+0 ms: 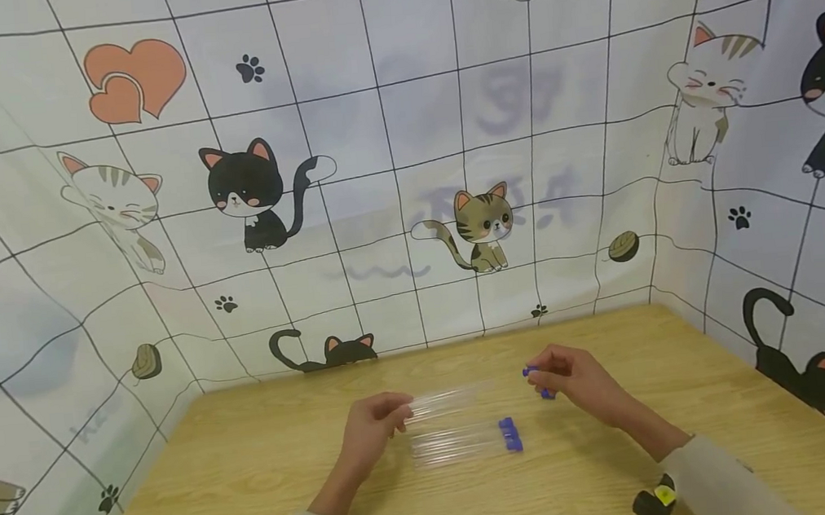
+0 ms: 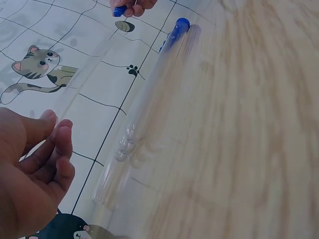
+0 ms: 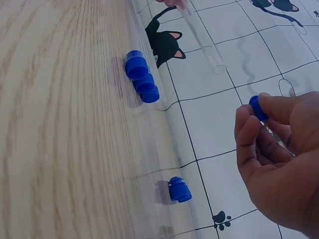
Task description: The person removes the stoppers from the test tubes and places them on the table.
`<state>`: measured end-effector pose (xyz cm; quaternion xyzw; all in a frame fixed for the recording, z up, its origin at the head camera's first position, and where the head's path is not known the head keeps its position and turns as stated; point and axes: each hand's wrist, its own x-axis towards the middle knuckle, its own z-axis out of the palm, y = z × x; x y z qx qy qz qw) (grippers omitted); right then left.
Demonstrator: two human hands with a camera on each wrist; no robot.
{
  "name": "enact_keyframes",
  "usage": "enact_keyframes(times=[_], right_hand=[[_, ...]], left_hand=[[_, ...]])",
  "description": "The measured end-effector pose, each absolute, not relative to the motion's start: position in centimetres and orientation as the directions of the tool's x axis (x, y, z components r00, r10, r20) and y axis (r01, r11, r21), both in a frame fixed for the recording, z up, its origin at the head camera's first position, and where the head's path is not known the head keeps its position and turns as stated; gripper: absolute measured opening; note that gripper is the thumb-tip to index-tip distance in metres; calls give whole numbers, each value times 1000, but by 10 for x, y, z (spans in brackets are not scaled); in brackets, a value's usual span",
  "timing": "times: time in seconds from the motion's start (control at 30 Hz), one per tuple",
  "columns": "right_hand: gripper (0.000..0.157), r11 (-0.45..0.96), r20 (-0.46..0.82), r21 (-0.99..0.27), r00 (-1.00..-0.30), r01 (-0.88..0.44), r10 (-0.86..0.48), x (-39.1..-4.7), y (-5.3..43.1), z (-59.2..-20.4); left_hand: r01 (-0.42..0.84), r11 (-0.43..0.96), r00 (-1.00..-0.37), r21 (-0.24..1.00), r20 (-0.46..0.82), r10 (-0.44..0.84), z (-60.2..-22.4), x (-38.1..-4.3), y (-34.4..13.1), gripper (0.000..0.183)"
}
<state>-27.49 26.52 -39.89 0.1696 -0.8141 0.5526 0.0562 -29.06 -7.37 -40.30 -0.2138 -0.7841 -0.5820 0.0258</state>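
Observation:
My left hand [image 1: 370, 431] pinches one end of a clear test tube [image 2: 83, 79] between thumb and fingers. The tube points toward the right, its uncapped end [image 3: 218, 67] showing in the right wrist view. Between thumb and fingers, my right hand [image 1: 578, 378] pinches a small blue cap [image 3: 257, 107], apart from the tube. Below that hand a loose blue cap [image 3: 179, 189] sits on the table. Several clear tubes [image 1: 458, 443] with blue caps [image 1: 511, 434] lie side by side, nearer the front, between both hands.
The wood-grain table [image 1: 255, 484] carries all of this. Behind it and along the sides hangs a white sheet [image 1: 352, 238] printed with grid lines and cats. A black wrist device [image 1: 653, 505] with a yellow mark sits by the right sleeve [image 1: 719, 480].

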Motion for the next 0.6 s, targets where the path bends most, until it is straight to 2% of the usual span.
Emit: enact_keyframes(times=[0.23, 0.47, 0.6], right_hand=[[27, 395, 212, -877, -958, -273, -194, -275, 270, -399], [19, 555, 166, -783, -955, -280, -247, -276, 279, -409], [14, 627, 134, -739, -966, -246, -221, -278, 281, -416]], left_hand=[[336, 281, -924, 899, 257, 282, -408, -293, -78, 13], [326, 355, -932, 876, 233, 279, -431, -312, -85, 15], [324, 375, -933, 869, 227, 280, -436, -316, -87, 18]])
